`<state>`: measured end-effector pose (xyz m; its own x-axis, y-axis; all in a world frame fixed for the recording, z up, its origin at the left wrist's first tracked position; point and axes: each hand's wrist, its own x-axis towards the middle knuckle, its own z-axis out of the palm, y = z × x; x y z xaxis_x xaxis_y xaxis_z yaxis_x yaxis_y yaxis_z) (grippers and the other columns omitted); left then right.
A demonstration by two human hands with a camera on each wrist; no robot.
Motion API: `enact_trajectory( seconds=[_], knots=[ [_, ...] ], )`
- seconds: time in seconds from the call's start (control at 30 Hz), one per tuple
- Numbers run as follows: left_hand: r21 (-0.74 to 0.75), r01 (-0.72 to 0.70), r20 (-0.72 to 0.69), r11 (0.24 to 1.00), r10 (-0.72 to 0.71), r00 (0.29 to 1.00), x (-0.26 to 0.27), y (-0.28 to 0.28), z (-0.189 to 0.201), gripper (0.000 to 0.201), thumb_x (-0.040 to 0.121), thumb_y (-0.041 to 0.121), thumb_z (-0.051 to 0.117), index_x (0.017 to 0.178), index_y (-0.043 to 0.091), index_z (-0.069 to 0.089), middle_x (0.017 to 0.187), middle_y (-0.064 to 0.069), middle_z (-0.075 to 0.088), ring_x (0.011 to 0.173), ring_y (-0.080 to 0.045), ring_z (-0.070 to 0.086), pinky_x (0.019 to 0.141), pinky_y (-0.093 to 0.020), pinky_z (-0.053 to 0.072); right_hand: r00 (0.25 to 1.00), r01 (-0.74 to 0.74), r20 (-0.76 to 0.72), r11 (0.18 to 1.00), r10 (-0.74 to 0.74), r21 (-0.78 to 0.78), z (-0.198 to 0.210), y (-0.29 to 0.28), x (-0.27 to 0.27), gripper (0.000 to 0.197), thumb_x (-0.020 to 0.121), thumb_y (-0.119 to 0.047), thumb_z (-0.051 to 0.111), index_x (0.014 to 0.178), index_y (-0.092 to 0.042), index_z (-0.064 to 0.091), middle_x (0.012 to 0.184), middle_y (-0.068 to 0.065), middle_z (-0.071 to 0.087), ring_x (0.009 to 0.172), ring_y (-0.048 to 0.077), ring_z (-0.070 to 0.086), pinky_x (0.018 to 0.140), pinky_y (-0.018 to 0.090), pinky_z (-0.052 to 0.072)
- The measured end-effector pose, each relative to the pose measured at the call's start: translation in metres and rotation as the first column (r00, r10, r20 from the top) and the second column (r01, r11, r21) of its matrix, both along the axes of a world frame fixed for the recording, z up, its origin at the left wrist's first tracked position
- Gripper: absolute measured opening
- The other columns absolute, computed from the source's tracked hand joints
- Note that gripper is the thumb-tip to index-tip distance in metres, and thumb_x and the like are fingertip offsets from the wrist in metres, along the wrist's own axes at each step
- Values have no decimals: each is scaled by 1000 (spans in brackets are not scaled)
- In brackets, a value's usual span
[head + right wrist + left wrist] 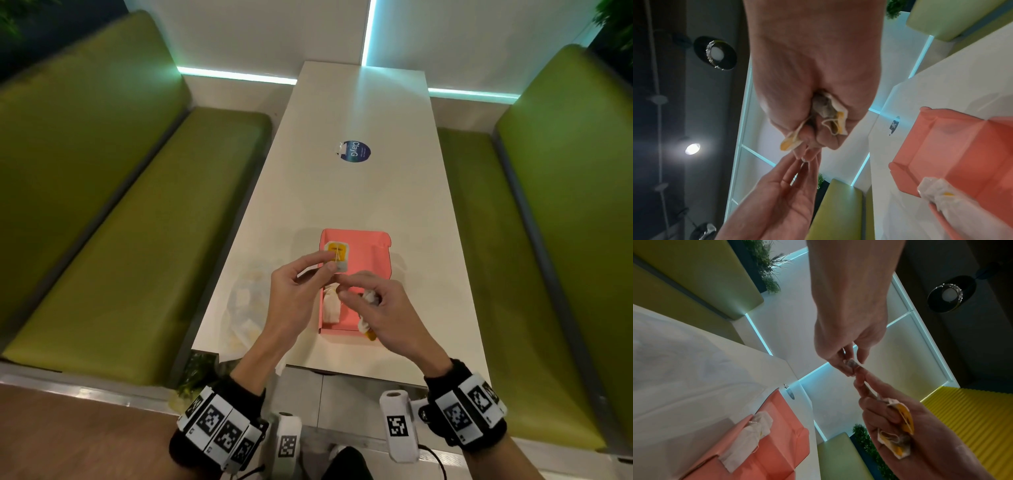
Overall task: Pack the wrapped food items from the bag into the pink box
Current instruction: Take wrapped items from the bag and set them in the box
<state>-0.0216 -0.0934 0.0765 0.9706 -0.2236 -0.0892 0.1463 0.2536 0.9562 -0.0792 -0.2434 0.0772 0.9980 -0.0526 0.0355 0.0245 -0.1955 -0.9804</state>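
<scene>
Long white table [359, 192] runs away from the person, green bench seats [113, 219] on both sides. Pink box [363, 253] lies open on the near half of the table, directly under both hands; its far rim sits just beyond the fingertips.

Clear plastic bag [245, 301] lies slumped on the table just outboard of the left hand, w/ pale yellowish packets showing dimly through it; can't count them.

Left hand [299, 291] is raised over the box's left side, thumb & forefinger pinched narrow on the lower edge of a yellow-and-white sachet [337, 255], other fingers loosely spread. The sachet stands up from that pinch, above the box's far-left corner, not touching the box.

Right hand [380, 308] is curled closed over the box's near-right part, w/ a crumpled white-and-yellow wrapper [371, 296] bunched in the palm. The right wrist view shows the wrapper [830, 113] squeezed under the curled fingers w/ a thin string looping out. The right thumb & forefinger tips meet the left fingertips right at the sachet's lower edge; can't tell if they also grip it.

White wrapped item [331, 308] lies inside the box along its left wall, just below the left fingers & between the two hands.

Round dark blue sticker [355, 151] sits on the table well beyond both hands.
</scene>
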Motion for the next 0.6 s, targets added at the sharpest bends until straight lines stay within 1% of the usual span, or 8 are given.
enact_trajectory(
  seconds=[0.07, 0.17, 0.27, 0.37, 0.4, 0.47, 0.53, 0.6],
  knots=[
    [-1, -12, 12, 1000, 12, 1000, 0, 0, -1, 18, 82, 12, 75, 101, 9, 76, 107, -13, 74, 97, -30, 73, 90, -37, 58, 997, -75, -1, 996, 75, -37, -2, 1, -4, 32, 94, -8, 64, 124, -19, 67, 101, -6, 69, 96, 13, 65, 89, 21, 47],
    [27, -30, 64, 999, 29, 998, 1, 1, -9, 16, 86, 4, 72, 101, 8, 74, 102, -11, 76, 95, -29, 73, 86, -35, 59, 994, -112, -10, 990, 112, -84, -1, -4, -10, 35, 94, -9, 65, 127, -21, 66, 95, -7, 68, 90, 12, 63, 87, 20, 47],
    [74, -14, 143, 997, 3, 990, 0, 2, -17, 15, 85, -6, 70, 99, -1, 70, 100, -14, 74, 93, -31, 73, 88, -41, 59, 998, 60, 25, 990, -57, -124, 7, -16, -5, 27, 91, -14, 69, 117, -22, 71, 90, -10, 68, 79, 8, 61, 74, 21, 48],
    [112, 17, 201, 994, -40, 979, -3, 0, -23, 19, 82, -5, 74, 97, -4, 62, 98, -12, 73, 91, -28, 72, 87, -38, 58, 990, 144, 35, 966, -140, -215, 13, -25, 8, 28, 89, -24, 72, 116, -28, 67, 92, -11, 66, 61, 10, 54, 60, 21, 46],
    [117, 39, 207, 992, -62, 976, -5, -1, -25, 21, 82, -4, 75, 97, -2, 61, 97, -11, 72, 90, -28, 72, 86, -38, 59, 993, 121, 31, 953, -117, -278, 14, -26, 12, 27, 88, -26, 73, 115, -31, 67, 94, -11, 66, 62, 6, 55, 61, 17, 45],
    [118, 95, 200, 988, -118, 973, -7, -1, -31, 25, 82, -4, 75, 97, 5, 57, 98, -11, 68, 89, -32, 72, 83, -41, 59, 999, 49, 26, 916, -42, -399, 14, -24, 16, 13, 88, -26, 73, 98, -34, 69, 90, -14, 68, 79, 0, 59, 68, 9, 39],
    [149, 135, 181, 980, -161, 970, -9, 0, -37, 28, 84, -5, 73, 101, 7, 54, 102, -15, 65, 89, -34, 71, 79, -42, 60, 1000, 5, 20, 893, 5, -450, 14, -22, 18, 9, 88, -22, 72, 83, -29, 70, 82, -12, 69, 83, -2, 58, 69, 9, 38],
    [185, 155, 163, 970, -186, 969, -10, 3, -41, 30, 86, -3, 71, 107, 10, 53, 105, -16, 65, 91, -32, 71, 75, -44, 61, 1000, 4, 15, 886, 3, -464, 14, -22, 19, 8, 88, -22, 72, 81, -25, 70, 82, -11, 68, 84, 0, 57, 69, 10, 38]
  ],
)
